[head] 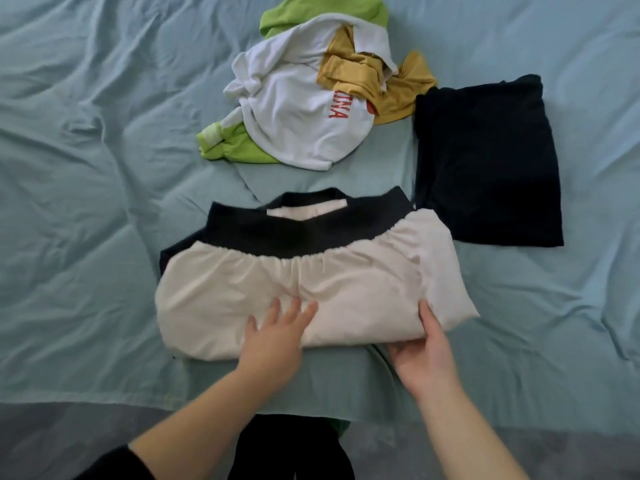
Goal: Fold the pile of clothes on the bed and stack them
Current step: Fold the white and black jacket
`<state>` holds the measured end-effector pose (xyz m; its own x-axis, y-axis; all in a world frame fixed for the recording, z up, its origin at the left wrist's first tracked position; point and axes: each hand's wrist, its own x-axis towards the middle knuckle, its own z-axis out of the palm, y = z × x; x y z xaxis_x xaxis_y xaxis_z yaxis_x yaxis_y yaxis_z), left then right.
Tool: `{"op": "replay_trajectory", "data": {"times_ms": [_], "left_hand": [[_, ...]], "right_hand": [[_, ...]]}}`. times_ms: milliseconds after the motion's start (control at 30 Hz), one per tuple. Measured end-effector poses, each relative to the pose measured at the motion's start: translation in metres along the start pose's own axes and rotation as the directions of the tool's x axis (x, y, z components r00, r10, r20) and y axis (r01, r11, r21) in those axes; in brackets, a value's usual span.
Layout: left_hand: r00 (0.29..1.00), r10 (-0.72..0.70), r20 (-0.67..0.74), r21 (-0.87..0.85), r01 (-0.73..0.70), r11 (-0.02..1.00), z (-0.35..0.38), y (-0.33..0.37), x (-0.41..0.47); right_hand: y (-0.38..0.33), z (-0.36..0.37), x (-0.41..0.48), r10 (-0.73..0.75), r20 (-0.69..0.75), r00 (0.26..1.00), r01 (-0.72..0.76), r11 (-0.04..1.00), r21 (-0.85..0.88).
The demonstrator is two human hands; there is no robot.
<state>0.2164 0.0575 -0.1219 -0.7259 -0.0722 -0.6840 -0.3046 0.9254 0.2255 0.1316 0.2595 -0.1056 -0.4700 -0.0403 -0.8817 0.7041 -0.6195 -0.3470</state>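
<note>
Strip of grey floor point(69, 434) at the very bottom.

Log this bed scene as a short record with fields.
surface: bed sheet, light blue, wrinkled
in work: cream garment with a black waistband, lying nearest the person
left hand: flat on the cream garment, fingers straight
right hand: pinches its near right edge, thumb on top
folded: dark garment, on the sheet to the right
unfolded pile: white shirt, yellow garment, green garment, crumpled together at the far side
</note>
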Motion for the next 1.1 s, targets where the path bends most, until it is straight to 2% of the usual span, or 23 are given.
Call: {"op": "replay_trajectory", "data": {"times_ms": [100, 167, 200, 267, 367, 433, 533, 633, 700, 767, 833, 900, 933, 1000, 1033, 1067, 1100], "left_hand": [[0.980, -0.012, 0.198, 0.010, 0.011, 1.000, 0.015, 0.014, -0.011], [0.956, -0.017, 0.293, -0.064, 0.037, 0.997, 0.009, 0.020, -0.007], [0.952, -0.030, 0.305, -0.124, 0.071, 0.990, 0.003, 0.024, -0.004], [0.968, -0.071, 0.242, -0.305, 0.146, 0.941, -0.013, 0.040, 0.007], [0.992, -0.125, 0.024, -0.636, 0.112, 0.764, -0.042, 0.066, 0.037], [0.986, -0.162, -0.034, -0.765, 0.079, 0.640, -0.059, 0.072, 0.059], [0.956, -0.272, 0.108, -0.934, 0.191, 0.301, -0.066, 0.064, 0.084], [0.947, -0.293, 0.131, -0.984, 0.160, 0.079, -0.068, 0.057, 0.089], [0.951, -0.254, 0.175, -0.980, 0.143, -0.142, -0.075, 0.044, 0.083], [0.966, -0.134, 0.222, -0.939, 0.174, -0.297, -0.081, 0.019, 0.066], [0.972, -0.043, 0.229, -0.930, 0.206, -0.304, -0.084, -0.016, 0.040], [0.971, -0.013, 0.238, -0.943, 0.228, -0.242, -0.083, -0.050, 0.010], [0.970, -0.014, 0.243, -0.945, 0.234, -0.230, -0.081, -0.066, -0.003], [0.973, -0.002, 0.232, -0.924, 0.220, -0.311, -0.074, -0.091, -0.027], [0.974, -0.002, 0.225, -0.905, 0.208, -0.371, -0.071, -0.100, -0.036], [0.972, -0.024, 0.233, -0.900, 0.206, -0.385, -0.068, -0.105, -0.043], [0.964, -0.063, 0.256, -0.913, 0.220, -0.343, -0.065, -0.106, -0.048]], "right_hand": [[0.007, -0.022, -0.014, 0.003, -0.054, 0.999, -0.003, 1.000, -0.006], [0.008, -0.024, -0.015, -0.021, -0.078, 0.997, 0.019, 0.999, -0.026], [0.008, -0.024, -0.014, -0.034, -0.085, 0.996, 0.030, 0.999, -0.042], [0.008, -0.022, -0.011, -0.052, -0.100, 0.994, 0.045, 0.997, -0.069], [0.011, -0.025, -0.011, -0.081, -0.095, 0.992, 0.068, 0.988, -0.137], [0.016, -0.030, -0.013, -0.125, -0.095, 0.988, 0.107, 0.977, -0.183], [0.017, -0.027, -0.020, -0.260, -0.102, 0.960, 0.221, 0.931, -0.292], [0.021, -0.014, -0.034, -0.434, -0.080, 0.897, 0.358, 0.822, -0.443], [0.031, 0.001, -0.050, -0.532, 0.002, 0.846, 0.450, 0.713, -0.537], [0.050, 0.017, -0.067, -0.564, 0.157, 0.811, 0.544, 0.625, -0.560], [0.073, 0.028, -0.080, -0.592, 0.334, 0.733, 0.651, 0.471, -0.595], [0.092, 0.035, -0.084, -0.595, 0.512, 0.620, 0.727, 0.191, -0.659], [0.100, 0.038, -0.083, -0.555, 0.609, 0.567, 0.741, 0.020, -0.671], [0.117, 0.040, -0.074, -0.371, 0.790, 0.487, 0.736, -0.312, -0.600], [0.124, 0.040, -0.067, -0.240, 0.838, 0.490, 0.708, -0.451, -0.544], [0.131, 0.040, -0.058, -0.093, 0.841, 0.534, 0.675, -0.552, -0.490], [0.136, 0.039, -0.049, 0.042, 0.807, 0.588, 0.649, -0.620, -0.441]]}}
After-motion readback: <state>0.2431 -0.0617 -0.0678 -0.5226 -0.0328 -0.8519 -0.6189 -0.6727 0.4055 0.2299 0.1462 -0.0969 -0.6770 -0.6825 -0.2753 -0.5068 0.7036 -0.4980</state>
